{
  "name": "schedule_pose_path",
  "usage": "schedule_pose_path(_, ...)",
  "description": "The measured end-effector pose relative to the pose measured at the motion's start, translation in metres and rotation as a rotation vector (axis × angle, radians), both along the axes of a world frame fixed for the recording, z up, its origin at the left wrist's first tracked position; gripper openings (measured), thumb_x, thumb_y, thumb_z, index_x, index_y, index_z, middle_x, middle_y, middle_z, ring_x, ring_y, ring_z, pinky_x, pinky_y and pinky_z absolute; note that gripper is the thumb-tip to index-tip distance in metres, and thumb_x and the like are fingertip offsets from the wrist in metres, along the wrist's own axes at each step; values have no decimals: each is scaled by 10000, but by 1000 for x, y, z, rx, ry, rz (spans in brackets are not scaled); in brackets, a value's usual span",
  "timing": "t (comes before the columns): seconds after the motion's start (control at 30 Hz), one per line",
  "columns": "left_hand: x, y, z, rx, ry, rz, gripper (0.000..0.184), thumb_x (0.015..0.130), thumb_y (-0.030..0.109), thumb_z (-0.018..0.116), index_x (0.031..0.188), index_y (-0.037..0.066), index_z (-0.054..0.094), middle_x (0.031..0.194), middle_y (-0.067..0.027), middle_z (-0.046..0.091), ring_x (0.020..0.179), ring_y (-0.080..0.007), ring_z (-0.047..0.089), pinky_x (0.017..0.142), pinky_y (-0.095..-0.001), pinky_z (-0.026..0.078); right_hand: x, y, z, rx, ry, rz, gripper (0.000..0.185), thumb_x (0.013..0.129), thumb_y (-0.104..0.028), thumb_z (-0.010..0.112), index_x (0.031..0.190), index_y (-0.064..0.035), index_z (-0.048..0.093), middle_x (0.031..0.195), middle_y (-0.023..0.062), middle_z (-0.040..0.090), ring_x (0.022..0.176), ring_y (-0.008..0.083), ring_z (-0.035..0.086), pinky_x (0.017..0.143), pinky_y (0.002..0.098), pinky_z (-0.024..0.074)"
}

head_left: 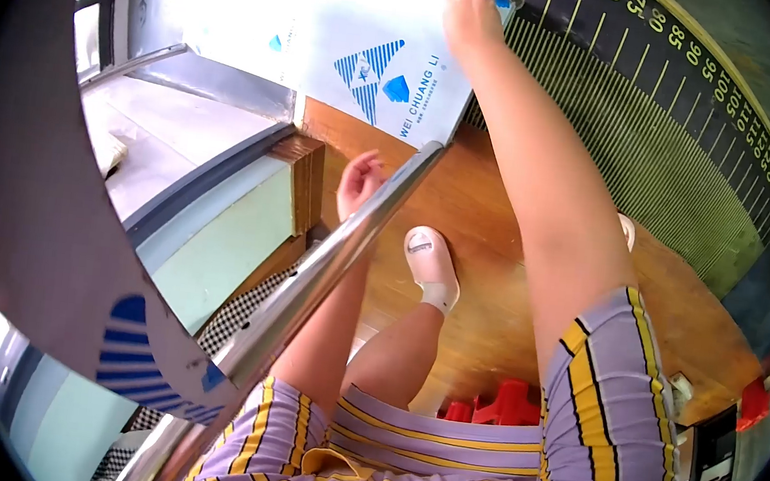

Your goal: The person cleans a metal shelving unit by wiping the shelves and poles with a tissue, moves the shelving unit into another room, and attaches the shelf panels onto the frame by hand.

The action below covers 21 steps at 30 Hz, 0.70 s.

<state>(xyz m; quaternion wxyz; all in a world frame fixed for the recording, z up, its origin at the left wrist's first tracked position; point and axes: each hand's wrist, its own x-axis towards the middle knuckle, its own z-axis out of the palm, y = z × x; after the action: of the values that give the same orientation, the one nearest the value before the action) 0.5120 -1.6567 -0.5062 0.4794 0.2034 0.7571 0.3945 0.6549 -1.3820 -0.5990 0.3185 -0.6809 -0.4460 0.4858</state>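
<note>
A large white panel (327, 73) with blue printing and the words WEI CHUANG LI fills the top middle. My right hand (474, 15) reaches up to its right edge, fingers bent; their tips meet the top of the view, and what they grip is hidden. A shiny metal tube (339, 236) slants from the lower left up to the panel's lower right corner. Just behind this tube is my left hand (360, 182), fingers loosely curled and apart, with nothing seen in it. A grey-white curved surface with blue stripes (146, 361) looms close at the left.
Below is a brown wooden floor (483, 278) with my pink slipper (431, 259) on it. A dark green ruled cutting mat (637, 126) lies at the right. Red objects (513, 406) stand beneath me. Pale green panelling (219, 234) and a window ledge run along the left.
</note>
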Motion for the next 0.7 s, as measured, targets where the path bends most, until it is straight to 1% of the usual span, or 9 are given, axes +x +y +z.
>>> schedule_pose_path(0.1, 35, -13, 17, -183, -1, -1, 242, 1021, 202, 587, 1191, 38, 641, 1031, -29, 652, 871, -112, 606, 801, -280, 493, -25, 20, -54, 36, -783, 467, 372, 985, -113, 542, 1323, 44, 534, 1183, 137, 680, 1023, 206, 681, 879, 307, 548)
schedule_pose_path(0.2, 67, -20, 31, -372, -54, 39, 227, 1006, 174, 606, 1174, 24, 638, 988, -30, 649, 907, -125, 607, 814, -288, 492, -22, -10, -56, 284, -334, 363, 351, 976, -107, 527, 1322, -105, 588, 1122, 120, 611, 1071, 288, 603, 951, 377, 501)
schedule_pose_path(0.27, 80, -22, 37, -415, -53, 16, 295, 1004, 140, 594, 1282, 44, 573, 1046, -34, 637, 916, -128, 610, 829, -292, 495, -4, -39, -5, 16, -49, 660, 314, 1004, -181, 495, 1292, -142, 614, 1176, 99, 617, 1090, 282, 604, 950, 396, 504)
schedule_pose_path(0.33, 101, -14, 48, -370, -100, 65, 338, 998, 129, 592, 1324, 69, 526, 1075, -39, 632, 888, -124, 607, 798, -287, 501, -3, -96, -55, 425, -191, 930, 304, 995, -209, 487, 1246, -125, 637, 1200, 100, 616, 1096, 301, 612, 953, 403, 503)
schedule_pose_path(0.4, 109, -23, 59, -350, -171, 50, 393, 997, 97, 569, 1376, 96, 468, 1112, -36, 617, 881, -121, 598, 788, -281, 499, 37, -134, -28, 456, -97, 849, 205, 992, -193, 498, 1100, -86, 635, 1114, 121, 617, 1091, 303, 615, 942, 374, 517)
schedule_pose_path(0.47, 108, -33, 68, -345, -202, -59, 381, 996, 75, 558, 1368, 89, 477, 1095, -39, 618, 881, -121, 599, 795, -275, 497, 76, -168, -8, 299, -48, 818, 201, 983, -207, 515, 1080, -72, 629, 1060, 120, 613, 1072, 305, 610, 928, 380, 516)
schedule_pose_path(0.53, 112, -35, 83, -299, -202, -140, 340, 996, 53, 551, 1333, 77, 517, 1086, -41, 618, 886, -123, 604, 798, -265, 503, 130, -200, -7, -35, -300, 748, 198, 964, -209, 555, 1078, -75, 646, 1021, 121, 600, 1034, 312, 600, 909, 402, 508)
schedule_pose_path(0.63, 124, -47, 99, -139, -170, -247, 287, 994, 36, 552, 1280, 61, 571, 1083, -33, 618, 903, -118, 606, 783, -254, 512, 195, -234, 59, -271, -125, 241, 239, 933, -152, 601, 1149, -79, 674, 1035, 121, 597, 995, 328, 589, 881, 396, 500)
schedule_pose_path(0.7, 136, -39, 120, 61, -134, -379, 256, 997, 30, 550, 1243, 58, 614, 1106, -29, 616, 906, -101, 587, 792, -239, 494, 228, -262, 104, 50, -41, 345, 336, 909, -23, 592, 1233, -70, 669, 1035, 110, 583, 983, 301, 584, 874, 347, 480)
